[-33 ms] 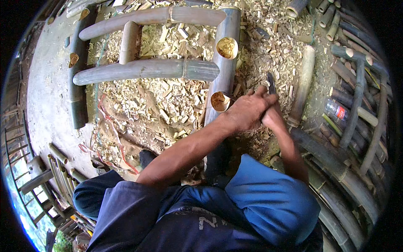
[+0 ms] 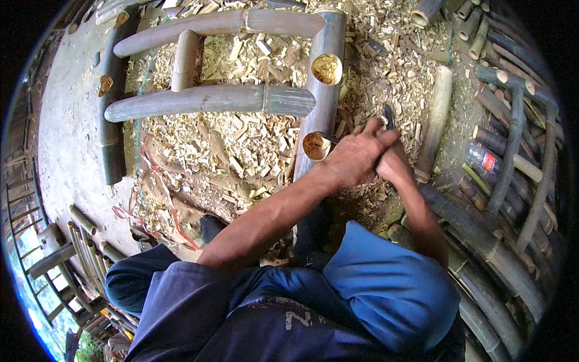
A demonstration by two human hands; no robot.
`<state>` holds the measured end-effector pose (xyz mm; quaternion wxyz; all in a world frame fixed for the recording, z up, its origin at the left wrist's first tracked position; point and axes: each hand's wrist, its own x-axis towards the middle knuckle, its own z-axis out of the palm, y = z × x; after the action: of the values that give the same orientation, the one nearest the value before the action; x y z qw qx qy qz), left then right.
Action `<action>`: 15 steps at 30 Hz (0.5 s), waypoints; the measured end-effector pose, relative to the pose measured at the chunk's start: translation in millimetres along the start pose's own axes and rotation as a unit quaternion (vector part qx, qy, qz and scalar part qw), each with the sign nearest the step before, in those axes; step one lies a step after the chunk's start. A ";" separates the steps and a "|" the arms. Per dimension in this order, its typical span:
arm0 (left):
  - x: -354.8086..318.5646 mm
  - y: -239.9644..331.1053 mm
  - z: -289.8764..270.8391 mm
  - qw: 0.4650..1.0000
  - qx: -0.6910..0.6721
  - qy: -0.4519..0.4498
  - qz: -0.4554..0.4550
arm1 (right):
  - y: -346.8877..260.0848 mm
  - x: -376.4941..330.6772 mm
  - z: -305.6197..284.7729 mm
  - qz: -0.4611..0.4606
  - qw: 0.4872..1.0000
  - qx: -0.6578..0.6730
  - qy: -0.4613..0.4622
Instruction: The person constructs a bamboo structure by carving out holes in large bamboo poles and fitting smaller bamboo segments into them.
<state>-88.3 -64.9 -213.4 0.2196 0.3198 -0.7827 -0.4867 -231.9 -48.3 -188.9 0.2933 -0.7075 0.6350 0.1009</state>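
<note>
My left hand (image 2: 354,158) is closed, its knuckles up, and lies over my right hand (image 2: 393,160) at the right side of a thick upright-running bamboo pole (image 2: 306,123). The right hand's fingers are mostly covered by the left. Between the left hand and the pole's nearer round hole (image 2: 316,146) shows a thin dark piece, perhaps a blade; what the hands grip is hidden. Just beyond the fingers is a dark, narrow object (image 2: 388,113) whose kind I cannot make out. A farther hole (image 2: 326,69) in the same pole holds pale shavings.
Two curved bamboo rails (image 2: 211,101) join the pole to a darker bamboo post (image 2: 112,136) at left, with a short crosspiece (image 2: 186,60) between them. Wood shavings (image 2: 241,145) cover the ground. A loose bamboo length (image 2: 435,120), a plastic bottle (image 2: 482,157) and stacked bamboo (image 2: 488,247) lie right.
Both hands have shifted very slightly, staying together beside the pole. The thin dark piece at the nearer hole now shows more plainly. The bamboo frame has not moved.
</note>
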 end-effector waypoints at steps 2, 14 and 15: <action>0.0 3.1 -0.1 0.996 -0.027 0.088 -0.011 | 24.4 14.7 4.8 -0.053 0.995 -0.076 0.026; -158.9 53.1 -11.7 0.933 -0.082 0.057 -0.347 | -45.6 -51.1 67.4 0.024 0.544 0.820 -0.177; -170.2 49.2 -14.1 0.922 -0.053 -0.023 -0.384 | -57.6 -63.5 93.5 0.036 0.524 0.836 -0.155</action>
<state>25.9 63.8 -168.5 0.0143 0.5720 -0.5779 -0.5820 -166.3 57.1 -215.2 0.8402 -0.0872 0.3976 -0.3583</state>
